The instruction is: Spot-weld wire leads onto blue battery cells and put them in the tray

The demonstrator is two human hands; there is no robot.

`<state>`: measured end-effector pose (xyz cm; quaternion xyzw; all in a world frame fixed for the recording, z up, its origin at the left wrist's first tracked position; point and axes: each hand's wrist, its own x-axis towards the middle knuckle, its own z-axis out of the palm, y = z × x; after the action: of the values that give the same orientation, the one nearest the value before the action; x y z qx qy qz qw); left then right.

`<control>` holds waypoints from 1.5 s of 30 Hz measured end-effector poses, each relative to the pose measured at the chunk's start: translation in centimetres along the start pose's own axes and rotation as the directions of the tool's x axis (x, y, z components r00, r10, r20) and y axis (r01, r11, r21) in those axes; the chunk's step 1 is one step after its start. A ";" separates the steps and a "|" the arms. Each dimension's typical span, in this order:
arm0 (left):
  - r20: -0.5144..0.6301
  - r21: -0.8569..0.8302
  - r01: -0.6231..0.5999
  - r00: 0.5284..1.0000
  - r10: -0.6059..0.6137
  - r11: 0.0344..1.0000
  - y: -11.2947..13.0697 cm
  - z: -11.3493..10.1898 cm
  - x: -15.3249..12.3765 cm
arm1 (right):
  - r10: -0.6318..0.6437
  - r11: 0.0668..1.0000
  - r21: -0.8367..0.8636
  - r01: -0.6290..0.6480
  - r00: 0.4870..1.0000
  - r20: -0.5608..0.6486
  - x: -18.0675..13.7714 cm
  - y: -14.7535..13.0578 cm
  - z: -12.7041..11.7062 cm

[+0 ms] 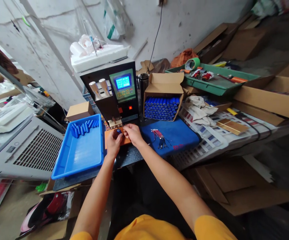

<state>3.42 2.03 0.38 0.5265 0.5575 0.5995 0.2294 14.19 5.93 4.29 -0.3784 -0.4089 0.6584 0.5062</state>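
Note:
Both my hands meet under the welding tips [115, 122] of a black spot welder [116, 95] with a lit blue screen. My left hand [113, 138] and my right hand [132, 132] are closed, pinching a small blue battery cell [119, 131] between them over an orange pad [108, 135]. A blue tray [79, 156] to the left holds several blue cells at its far end. A cardboard box [163, 87] full of blue cells stands to the right of the welder. A bundle of red and black wires [159, 137] lies on a blue cloth [179, 135].
A green tray [218, 87] with tape and tools sits at the back right. Rags, a brass plate [231, 126] and flattened cardboard cover the right side. A grey vented appliance [27, 150] stands at left. White foam tops the welder.

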 end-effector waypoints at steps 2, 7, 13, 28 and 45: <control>0.001 -0.021 -0.006 1.000 0.006 1.000 0.0 0.2 -0.1 | -0.027 0.999 -0.020 0.027 1.000 -0.004 0.3 0.4 0.5; 0.006 -0.024 0.019 1.000 -0.019 1.000 -0.3 0.2 -0.3 | -0.140 0.973 -0.191 0.132 0.990 -0.033 0.5 1.1 0.7; -0.016 0.018 0.041 0.999 -0.041 0.999 -0.3 0.2 -0.4 | -0.235 0.896 -0.394 0.203 0.971 -0.035 0.4 0.8 0.4; -0.038 0.034 0.061 0.998 -0.059 0.998 0.1 0.3 -0.5 | -0.239 0.880 -0.437 0.185 0.968 -0.073 0.4 0.6 0.8; -0.028 0.066 0.033 0.999 -0.031 0.997 -0.2 0.1 -0.2 | -0.255 0.853 -0.488 0.185 0.964 -0.080 0.7 0.9 0.8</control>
<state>3.54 1.98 0.12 0.5167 0.5886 0.5838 0.2137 12.96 6.33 3.72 -0.4874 -0.5615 0.4467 0.4975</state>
